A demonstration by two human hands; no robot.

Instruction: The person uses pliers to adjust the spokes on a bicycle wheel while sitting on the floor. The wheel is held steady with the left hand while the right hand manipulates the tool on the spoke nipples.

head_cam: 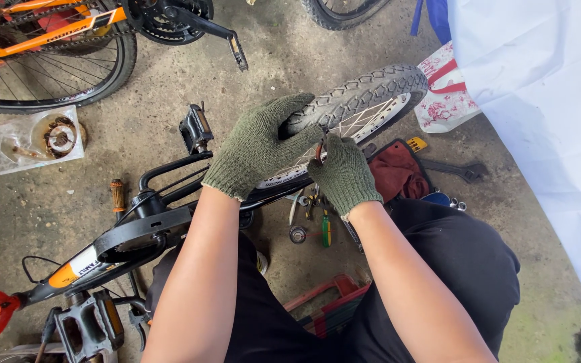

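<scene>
The left hand (258,144), in a green glove, grips the tyre (361,94) of a small wheel at centre, fingers curled over the tread; the right hand (344,176), gloved too, is closed on a small tool (320,152) at the rim; a clear plastic bag (35,140) of rusty parts lies on the floor at left; a white bag with red print (446,94) sits beyond the wheel, beside a white sheet (546,101); an orange label (74,270) marks the black frame.
</scene>
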